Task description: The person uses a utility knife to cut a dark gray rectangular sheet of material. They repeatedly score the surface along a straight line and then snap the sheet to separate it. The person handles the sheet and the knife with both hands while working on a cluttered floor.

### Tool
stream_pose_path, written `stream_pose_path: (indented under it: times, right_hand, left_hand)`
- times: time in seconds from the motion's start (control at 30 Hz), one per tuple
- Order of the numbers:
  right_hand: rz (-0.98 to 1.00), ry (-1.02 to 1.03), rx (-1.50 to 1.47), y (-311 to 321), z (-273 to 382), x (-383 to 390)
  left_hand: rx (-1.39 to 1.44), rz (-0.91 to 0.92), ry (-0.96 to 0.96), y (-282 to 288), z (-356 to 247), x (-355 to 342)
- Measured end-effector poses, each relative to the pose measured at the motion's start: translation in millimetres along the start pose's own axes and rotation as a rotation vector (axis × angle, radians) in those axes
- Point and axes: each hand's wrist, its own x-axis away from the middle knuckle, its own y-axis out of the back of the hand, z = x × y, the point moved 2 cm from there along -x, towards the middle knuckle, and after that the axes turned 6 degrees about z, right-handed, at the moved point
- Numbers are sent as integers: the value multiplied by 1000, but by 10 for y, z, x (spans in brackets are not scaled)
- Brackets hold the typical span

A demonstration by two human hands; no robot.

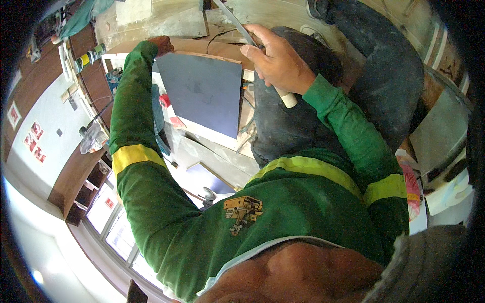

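My right hand (278, 58) is closed around a long, narrow metal file (235, 21) with a pale handle. The file's blade points up and to the left, and its handle end sticks out below my palm. My left hand (162, 45) is closed at the far left corner of a dark grey panel (202, 88) with a raw wood edge. The fingertips there are hidden. The panel lies left of my dark trousers, apart from the file.
A red tape roll (164, 100) lies beside the panel. Further left are a cylindrical can (90, 58) and a clear plastic bag (94, 139). A sheet of board (177, 20) lies at the far side. Another person's green sleeve (83, 20) shows at upper left.
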Motion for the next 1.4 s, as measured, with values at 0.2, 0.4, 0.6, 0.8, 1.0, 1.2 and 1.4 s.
stream_pose_path:
  times: [0.2,0.4,0.6,0.8,1.0,1.2,1.4]
  right_hand:
    - [-34,-24,17,51,-69,0]
    - [-68,5,56,41,-132,-37]
    - [-34,-36,17,50,-91,-20]
    - [-34,-54,1,53,-59,-11]
    - [-36,-67,-15,11,-75,-35]
    - [-18,-97,50,-43,-51,-66]
    - [-57,-62,108,-118,-45,-83]
  left_hand:
    - [274,-328,713,438,134,214]
    - [715,-421,380,355,73,196]
    - [449,-246,472,462,-1,167]
    - [297,-127,518,510,-33,158]
    - [971,-441,379,161,157,351]
    - [912,-932,389,-3,-33,686]
    - [368,-617,532,428,-399,581]
